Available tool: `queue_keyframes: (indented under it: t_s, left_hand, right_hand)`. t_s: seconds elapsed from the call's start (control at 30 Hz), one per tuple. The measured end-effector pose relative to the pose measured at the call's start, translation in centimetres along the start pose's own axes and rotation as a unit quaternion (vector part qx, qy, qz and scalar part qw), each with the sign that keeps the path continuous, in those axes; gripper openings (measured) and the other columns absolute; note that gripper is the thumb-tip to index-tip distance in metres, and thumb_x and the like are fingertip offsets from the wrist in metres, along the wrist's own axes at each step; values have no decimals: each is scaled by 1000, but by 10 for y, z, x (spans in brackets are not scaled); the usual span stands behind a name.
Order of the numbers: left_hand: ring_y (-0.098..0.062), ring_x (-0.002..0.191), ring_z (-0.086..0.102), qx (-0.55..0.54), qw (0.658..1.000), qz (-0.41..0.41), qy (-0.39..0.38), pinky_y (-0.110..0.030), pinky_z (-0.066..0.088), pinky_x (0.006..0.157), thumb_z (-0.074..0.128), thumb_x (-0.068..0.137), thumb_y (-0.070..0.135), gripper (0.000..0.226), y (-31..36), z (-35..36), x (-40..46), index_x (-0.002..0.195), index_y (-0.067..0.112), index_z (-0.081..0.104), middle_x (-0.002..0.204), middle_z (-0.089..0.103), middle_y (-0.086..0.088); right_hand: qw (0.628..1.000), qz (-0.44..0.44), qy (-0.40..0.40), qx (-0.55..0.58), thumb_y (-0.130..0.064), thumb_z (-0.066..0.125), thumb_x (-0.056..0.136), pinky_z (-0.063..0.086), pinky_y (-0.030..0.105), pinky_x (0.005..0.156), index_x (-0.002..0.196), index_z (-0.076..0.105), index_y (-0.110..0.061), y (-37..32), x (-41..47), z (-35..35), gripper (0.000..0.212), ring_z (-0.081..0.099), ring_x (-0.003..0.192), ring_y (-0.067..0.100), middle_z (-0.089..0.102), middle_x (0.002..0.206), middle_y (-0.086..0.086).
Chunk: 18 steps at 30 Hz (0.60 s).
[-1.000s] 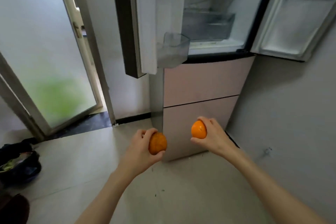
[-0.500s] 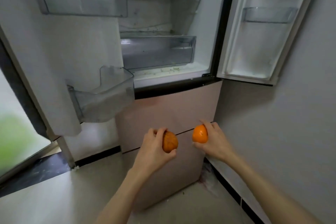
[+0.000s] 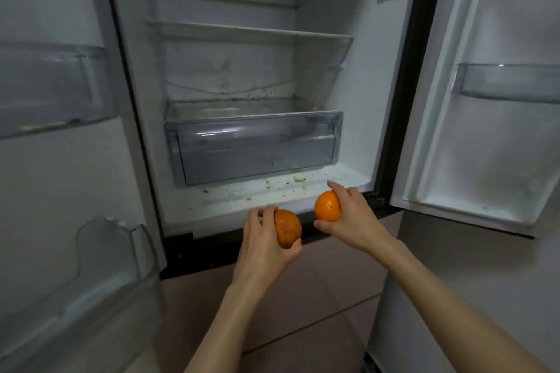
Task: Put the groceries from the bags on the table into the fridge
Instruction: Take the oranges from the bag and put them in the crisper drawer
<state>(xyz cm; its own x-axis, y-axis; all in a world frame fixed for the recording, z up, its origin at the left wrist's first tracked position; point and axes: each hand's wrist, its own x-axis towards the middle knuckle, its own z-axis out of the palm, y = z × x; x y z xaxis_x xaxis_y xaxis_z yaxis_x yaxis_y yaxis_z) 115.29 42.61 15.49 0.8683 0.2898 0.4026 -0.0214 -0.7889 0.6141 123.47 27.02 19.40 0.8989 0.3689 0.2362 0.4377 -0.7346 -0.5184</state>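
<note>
The fridge [image 3: 394, 130] stands open in front of me, both upper doors swung wide. My left hand [image 3: 262, 247] grips a dull, speckled orange [image 3: 287, 228] just below the front lip of the fridge floor. My right hand [image 3: 353, 218] grips a brighter orange [image 3: 327, 206] at that lip, slightly higher and to the right. The two oranges are apart, a hand's width between them. A clear crisper drawer [image 3: 254, 145] sits closed at the bottom of the compartment, behind the hands. No bags or table are in view.
Two glass shelves [image 3: 251, 30] run above the drawer. The left door carries clear bins [image 3: 51, 85], the lower bin [image 3: 100, 275] juts toward me. The right door has one bin [image 3: 509, 82]. Green crumbs litter the fridge floor [image 3: 272, 188]. Pink lower drawers [image 3: 303, 297] are closed.
I have come closer to the fridge and the view has tilted up into it. Both hands rose with their oranges from the pink drawer fronts to the fridge's bottom lip.
</note>
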Motion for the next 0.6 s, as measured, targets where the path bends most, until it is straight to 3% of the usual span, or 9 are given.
queue_keyframes:
  t_s: [0.3,0.43,0.6]
  left_hand:
    - [-26,124,35,78,989,-25,120,-38,40,99,71,71,39,70,-4,-12,133,127,10,41,138,27,-7]
    - [-26,134,26,130,988,-52,61,-38,37,101,70,73,40,64,-6,-31,180,123,11,44,155,3,2]
    - [-26,131,33,199,977,-81,-9,-37,39,97,70,72,45,64,-13,-47,220,120,10,46,157,-12,5]
  right_hand:
    - [996,-91,-11,-25,-40,73,75,34,39,104,145,23,-16,9,151,-15,89,34,131,29,32,143,10]
    - [988,-150,-19,-43,-38,73,74,35,36,103,140,31,-12,5,207,-25,82,35,129,29,30,144,10]
    - [978,-184,-64,-68,-42,73,73,32,35,106,140,31,-10,2,251,-26,86,24,139,30,-2,159,4]
